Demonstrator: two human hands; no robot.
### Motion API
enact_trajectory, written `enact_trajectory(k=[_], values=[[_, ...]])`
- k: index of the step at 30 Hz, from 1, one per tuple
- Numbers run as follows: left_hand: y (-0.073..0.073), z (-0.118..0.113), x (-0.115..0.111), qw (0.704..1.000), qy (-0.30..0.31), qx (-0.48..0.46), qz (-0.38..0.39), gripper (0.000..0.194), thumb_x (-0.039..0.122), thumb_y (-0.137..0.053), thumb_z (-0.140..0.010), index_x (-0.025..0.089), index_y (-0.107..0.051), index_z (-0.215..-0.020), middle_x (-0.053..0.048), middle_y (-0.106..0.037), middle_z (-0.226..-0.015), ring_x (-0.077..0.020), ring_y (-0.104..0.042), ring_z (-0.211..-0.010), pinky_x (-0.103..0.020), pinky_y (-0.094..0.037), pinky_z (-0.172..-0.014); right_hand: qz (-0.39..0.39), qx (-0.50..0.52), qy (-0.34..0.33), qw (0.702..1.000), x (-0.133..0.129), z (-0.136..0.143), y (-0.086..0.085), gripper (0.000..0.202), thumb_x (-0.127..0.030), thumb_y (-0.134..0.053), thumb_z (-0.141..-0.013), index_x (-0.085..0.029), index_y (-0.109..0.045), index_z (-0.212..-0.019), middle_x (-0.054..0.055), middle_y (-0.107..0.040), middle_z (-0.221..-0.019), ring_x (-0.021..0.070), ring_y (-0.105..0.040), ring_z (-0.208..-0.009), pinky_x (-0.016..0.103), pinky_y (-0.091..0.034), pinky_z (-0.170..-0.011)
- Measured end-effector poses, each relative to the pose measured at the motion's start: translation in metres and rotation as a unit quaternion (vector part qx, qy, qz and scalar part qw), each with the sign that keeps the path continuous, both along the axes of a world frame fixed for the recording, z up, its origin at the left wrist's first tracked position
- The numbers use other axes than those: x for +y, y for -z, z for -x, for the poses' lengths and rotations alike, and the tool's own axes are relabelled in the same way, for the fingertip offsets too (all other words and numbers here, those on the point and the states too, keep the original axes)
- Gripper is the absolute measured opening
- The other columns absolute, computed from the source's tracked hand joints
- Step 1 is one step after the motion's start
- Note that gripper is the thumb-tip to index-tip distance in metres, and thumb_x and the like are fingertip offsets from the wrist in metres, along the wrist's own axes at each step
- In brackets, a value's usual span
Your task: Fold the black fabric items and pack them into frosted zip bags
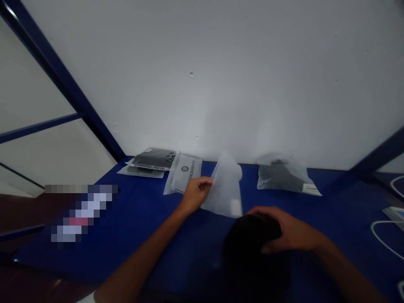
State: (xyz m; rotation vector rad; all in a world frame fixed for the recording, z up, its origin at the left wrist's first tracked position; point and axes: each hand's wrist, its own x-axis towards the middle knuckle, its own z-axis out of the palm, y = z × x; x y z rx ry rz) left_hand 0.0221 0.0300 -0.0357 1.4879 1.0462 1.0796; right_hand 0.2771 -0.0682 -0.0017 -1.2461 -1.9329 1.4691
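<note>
My left hand (196, 194) pinches the left edge of a frosted plastic bag (224, 189), which stands half upright with a white label near its lower right corner. Closer to me, my right hand (285, 229) is closed round a dark black bundle (249, 244). The bundle's kind and lower outline are lost in shadow. Just left of the frosted bag lies a packed bag printed ROCKBROS (186, 168), partly behind my left hand.
Two stacked clear bags with dark contents (153, 159) lie at the back left of the blue table (132, 219). Another bag with a dark item (280, 174) rests at the back right, against the grey wall (195, 84). White cables (380, 237) loop at the right edge.
</note>
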Motion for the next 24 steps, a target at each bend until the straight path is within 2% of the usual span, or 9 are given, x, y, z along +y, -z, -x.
enact_trajectory(k=[3, 5, 9, 12, 14, 16, 20, 24], values=[[-0.01, 0.004, -0.004, 0.987, -0.055, 0.09, -0.124, 0.013, 0.017, -0.059, -0.076, 0.018, -0.072, -0.079, -0.006, -0.07, -0.095, -0.0209, -0.063, -0.096, -0.035, -0.047, -0.092, 0.036, -0.028, -0.052, 0.998, -0.002, -0.003, -0.005, 0.072, -0.021, -0.086, -0.049, -0.027, -0.063, -0.117, 0.001, -0.07, -0.107, 0.0254, -0.065, -0.098, 0.031, -0.053, -0.081], [-0.016, 0.004, -0.01, 0.963, -0.089, 0.144, -0.209, 0.015, 0.019, -0.06, -0.078, 0.02, -0.072, -0.086, -0.005, -0.07, -0.097, -0.0215, -0.062, -0.099, -0.037, -0.045, -0.096, 0.05, -0.041, -0.066, 0.996, -0.002, -0.003, -0.003, 0.066, -0.021, -0.086, -0.048, -0.026, -0.066, -0.11, -0.001, -0.072, -0.098, 0.0237, -0.067, -0.09, 0.028, -0.053, -0.074], [-0.018, -0.001, -0.024, 0.884, -0.132, 0.237, -0.38, 0.025, 0.023, -0.06, -0.082, 0.021, -0.066, -0.106, -0.008, -0.067, -0.107, -0.0235, -0.059, -0.104, -0.043, -0.044, -0.098, 0.023, -0.042, -0.059, 0.997, -0.002, 0.0, 0.002, 0.038, -0.023, -0.082, -0.057, -0.024, -0.069, -0.093, -0.004, -0.07, -0.082, 0.0192, -0.065, -0.076, 0.024, -0.051, -0.062], [-0.011, -0.007, -0.031, 0.829, -0.119, 0.291, -0.463, 0.036, 0.021, -0.056, -0.085, 0.018, -0.057, -0.121, -0.012, -0.063, -0.117, -0.0251, -0.057, -0.109, -0.043, -0.046, -0.095, 0.019, -0.02, -0.034, 0.999, -0.003, 0.0, 0.003, 0.029, -0.023, -0.079, -0.061, -0.024, -0.07, -0.088, -0.003, -0.069, -0.079, 0.0194, -0.063, -0.075, 0.026, -0.052, -0.064], [-0.005, -0.011, -0.034, 0.808, -0.097, 0.331, -0.478, 0.041, 0.019, -0.053, -0.086, 0.016, -0.051, -0.127, -0.013, -0.06, -0.122, -0.026, -0.056, -0.11, -0.043, -0.047, -0.094, 0.027, 0.019, 0.014, 0.999, -0.004, 0.0, 0.005, 0.034, -0.025, -0.08, -0.061, -0.024, -0.069, -0.093, -0.002, -0.07, -0.084, 0.0215, -0.064, -0.08, 0.03, -0.053, -0.069], [0.0, -0.014, -0.036, 0.799, -0.073, 0.366, -0.471, 0.043, 0.018, -0.051, -0.087, 0.015, -0.047, -0.13, -0.015, -0.057, -0.125, -0.0269, -0.056, -0.11, -0.042, -0.049, -0.093, 0.037, 0.079, 0.084, 0.993, -0.005, 0.001, 0.009, 0.044, -0.027, -0.082, -0.058, -0.024, -0.067, -0.1, 0.0, -0.071, -0.089, 0.024, -0.065, -0.086, 0.034, -0.054, -0.075], [0.006, -0.02, -0.041, 0.803, -0.022, 0.372, -0.466, 0.045, 0.017, -0.043, -0.089, 0.011, -0.04, -0.133, -0.018, -0.054, -0.128, -0.0278, -0.055, -0.113, -0.04, -0.051, -0.091, 0.061, 0.2, 0.191, 0.959, -0.005, 0.01, 0.017, 0.054, -0.031, -0.084, -0.054, -0.023, -0.065, -0.103, 0.004, -0.072, -0.097, 0.0286, -0.066, -0.095, 0.042, -0.053, -0.084], [0.005, -0.023, -0.046, 0.808, 0.004, 0.353, -0.471, 0.043, 0.016, -0.034, -0.093, 0.009, -0.035, -0.136, -0.021, -0.052, -0.129, -0.0271, -0.056, -0.115, -0.037, -0.052, -0.09, 0.074, 0.209, 0.245, 0.944, 0.001, 0.024, 0.02, 0.049, -0.031, -0.084, -0.056, -0.022, -0.066, -0.101, 0.006, -0.073, -0.1, 0.0299, -0.066, -0.098, 0.043, -0.052, -0.089]])
